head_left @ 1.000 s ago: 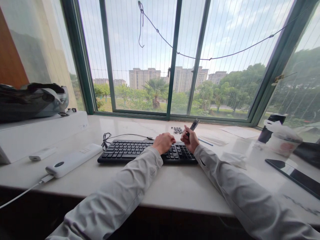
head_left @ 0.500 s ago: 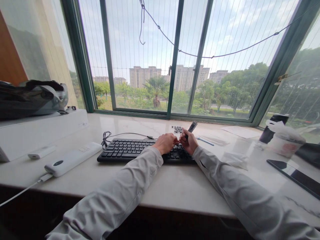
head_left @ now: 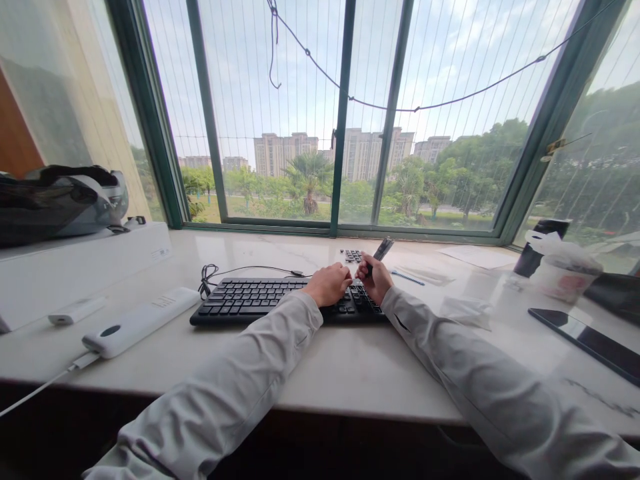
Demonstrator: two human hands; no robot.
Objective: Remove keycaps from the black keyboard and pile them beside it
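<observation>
1. Nearest, two grey sleeves [head_left: 235, 373] reach forward over the pale stone sill [head_left: 350, 373] toward the black keyboard [head_left: 260, 300], which lies flat and square to the person, its cable [head_left: 210, 280] coiled just behind its left end.

2. The left hand [head_left: 327, 285] rests curled on the keyboard's right part, fingers folded together over the keys. It seems to steady the board or pinch something small there, but whether it holds anything I cannot tell.

3. The right hand [head_left: 374, 279] sits just beside the left hand, over the keyboard's right end, clamped around a slim dark tool [head_left: 383, 249]. The tool tilts up and away from the keyboard, its lower tip hidden between the two hands, held pen-fashion, which would suit fine work at a key.

4. Just behind the keyboard's right end lies a small cluster of loose dark keycaps [head_left: 353, 255], kept within easy reach. Right of them a thin pen [head_left: 407, 277] lies flat.

5. Left of the keyboard a white power bank [head_left: 140, 323] lies with its cord running off the sill edge, and a smaller white device [head_left: 75, 311] sits beyond it, beside a white box [head_left: 75, 267] bearing a helmet [head_left: 60, 203].

6. Well right of the keyboard lie a dark phone [head_left: 585, 340], a plastic cup [head_left: 560, 273] and a dark bottle [head_left: 540, 247].

7. Farthest behind the keyboard stands the green window frame [head_left: 340, 133].
</observation>
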